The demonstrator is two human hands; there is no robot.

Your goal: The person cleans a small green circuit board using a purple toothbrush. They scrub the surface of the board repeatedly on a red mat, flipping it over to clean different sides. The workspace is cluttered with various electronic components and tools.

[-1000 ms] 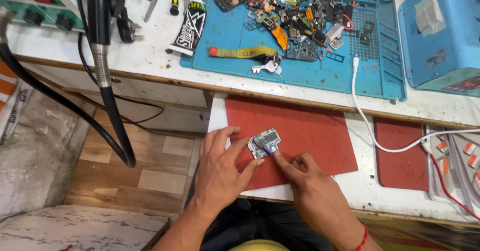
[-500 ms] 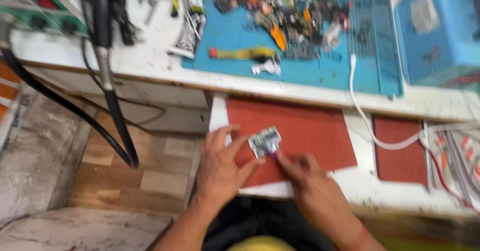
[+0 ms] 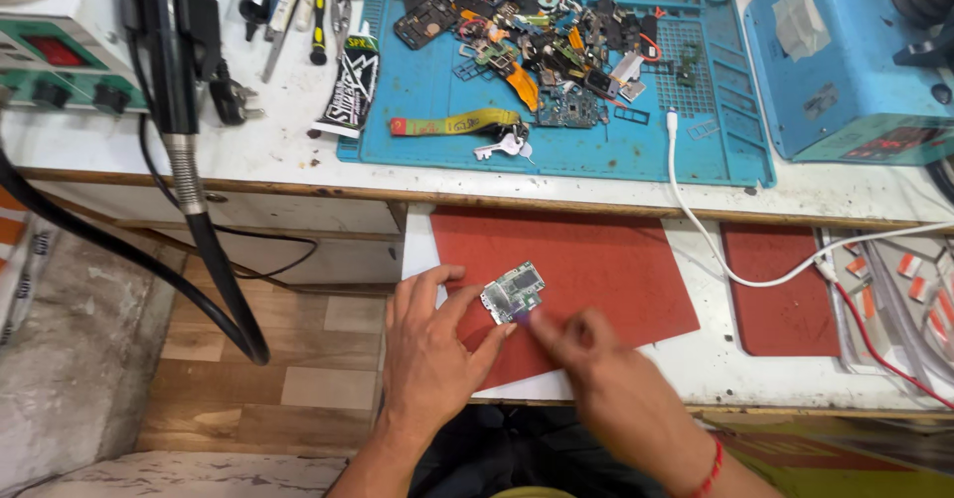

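On red mat [image 3: 606,259], near its front edge: circuit board [image 3: 514,290]. Left hand [image 3: 429,344] steadies it, thumb and forefinger closed on its edges. Right hand [image 3: 588,351] blurred, fingertips touching board; grip unclear.

One head-worn camera, looking steeply down over a workbench.

The view comes from above the seated person and faces forward and down, so the forearms enter from the bottom edge. The left hand [image 3: 429,354] and right hand [image 3: 586,354] sit low in the centre, fairly near the lens, over the red mat [image 3: 596,259]. The blue mat [image 3: 556,150] and the blue box [image 3: 845,61] lie farther off along the top, and the floor [image 3: 248,379] shows at lower left. No second view shares the scene.
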